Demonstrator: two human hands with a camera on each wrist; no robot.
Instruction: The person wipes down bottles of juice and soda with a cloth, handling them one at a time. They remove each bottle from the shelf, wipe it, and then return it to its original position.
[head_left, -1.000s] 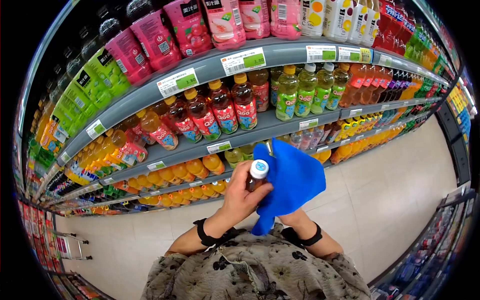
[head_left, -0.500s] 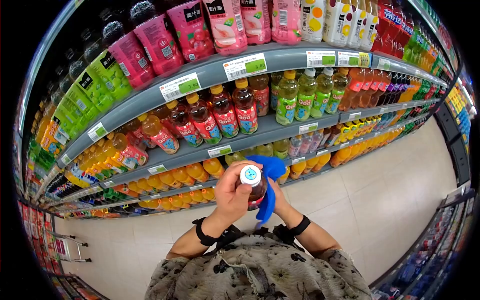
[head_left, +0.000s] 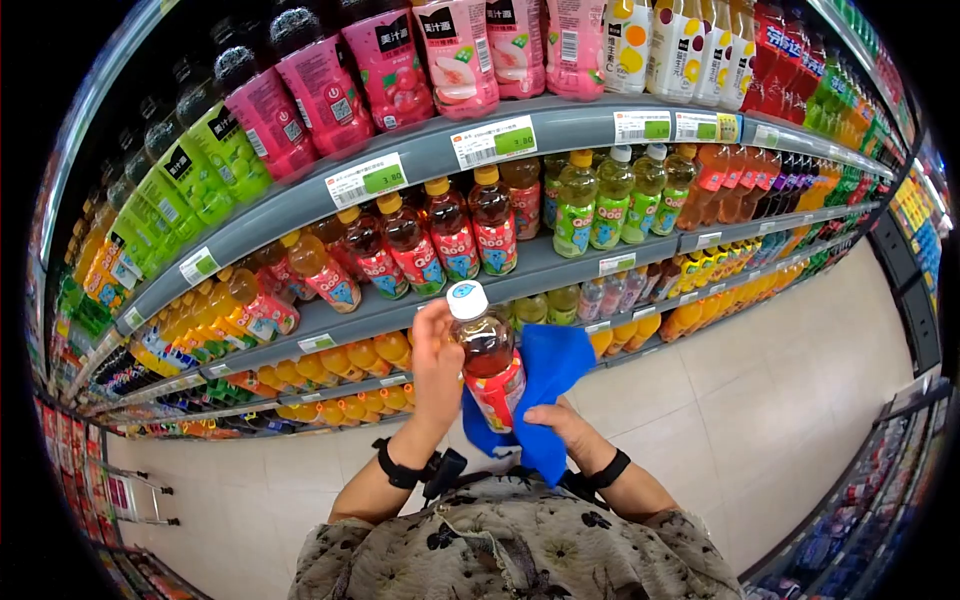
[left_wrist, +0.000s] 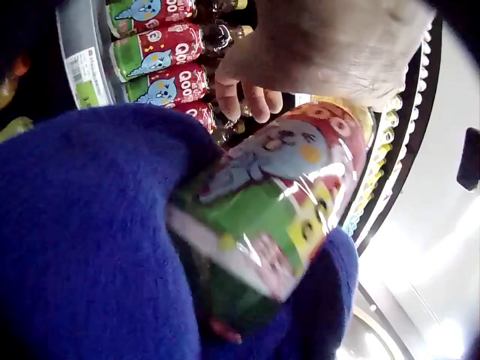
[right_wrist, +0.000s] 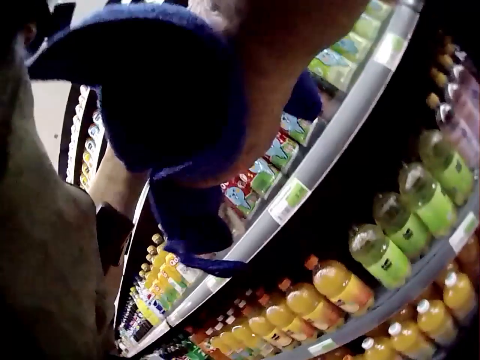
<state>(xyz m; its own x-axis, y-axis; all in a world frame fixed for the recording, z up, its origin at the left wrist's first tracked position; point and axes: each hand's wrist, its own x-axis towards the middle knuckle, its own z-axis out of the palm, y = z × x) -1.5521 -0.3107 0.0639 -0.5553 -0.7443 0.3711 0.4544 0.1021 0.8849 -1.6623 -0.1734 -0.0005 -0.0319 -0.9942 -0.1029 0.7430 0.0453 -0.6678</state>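
Note:
A bottle with a white cap, dark drink and red label (head_left: 492, 385) tilts in front of the body in the head view. Around its lower part lies a blue cloth (head_left: 556, 365), which my right hand (head_left: 570, 430) grips with the thumb on top; the fingers beneath are hidden. Beside the bottle's neck, my left hand (head_left: 435, 365) is raised with loosely bent fingers. In the left wrist view those fingers (left_wrist: 247, 101) hang near the bottle (left_wrist: 277, 172), not wrapped round it, and the cloth (left_wrist: 97, 225) covers its base. The right wrist view shows the cloth (right_wrist: 172, 90) against the right hand (right_wrist: 277, 67).
Shelves (head_left: 590, 250) packed with drink bottles curve across the front, price tags along their edges. Red-labelled bottles (head_left: 455, 240) stand just beyond the hands. Pale tiled floor (head_left: 740, 380) lies below, with another shelf (head_left: 880, 480) at lower right.
My left hand has loosened from the bottle's top and moved slightly left. The bottle now leans with its label showing, and the cloth has spread round its lower part with the right thumb over it.

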